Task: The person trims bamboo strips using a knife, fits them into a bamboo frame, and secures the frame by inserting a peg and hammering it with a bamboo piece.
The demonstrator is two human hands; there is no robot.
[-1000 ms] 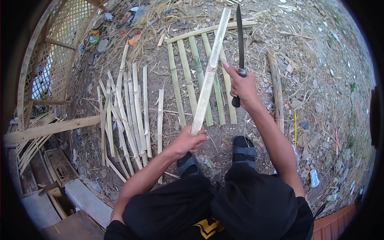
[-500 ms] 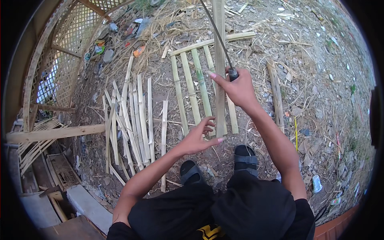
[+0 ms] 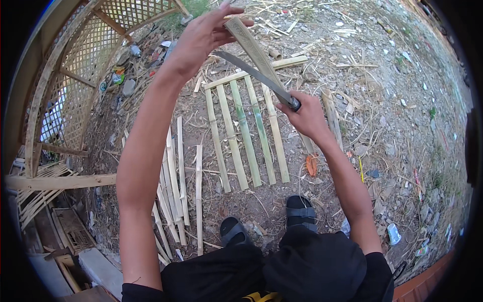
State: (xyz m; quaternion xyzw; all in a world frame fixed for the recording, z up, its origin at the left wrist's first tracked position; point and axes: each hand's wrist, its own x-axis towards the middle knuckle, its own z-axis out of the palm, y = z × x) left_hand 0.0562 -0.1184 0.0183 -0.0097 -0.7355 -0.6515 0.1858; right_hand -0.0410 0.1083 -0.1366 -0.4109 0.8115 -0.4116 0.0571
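Observation:
My right hand is wrapped round the dark handle of a long-bladed knife, its blade pointing up and left. A flat pale wooden strip slants behind the blade and runs down to my right hand; whether those fingers also grip it is hidden. At the strip's upper end is my left hand, fingers stretched out and partly behind the wood. Below both hands, several split bamboo slats lie side by side on the ground, their far ends at a bamboo crosspiece.
Loose bamboo strips lie left of my sandalled feet. Further left stand a lattice panel and a wooden beam. A log, an orange leaf and a plastic cup are on the littered ground at the right.
My left hand has gone from the strip's near end up to the far left. The strip has tilted and its visible end is now up there. The knife blade has swung leftward.

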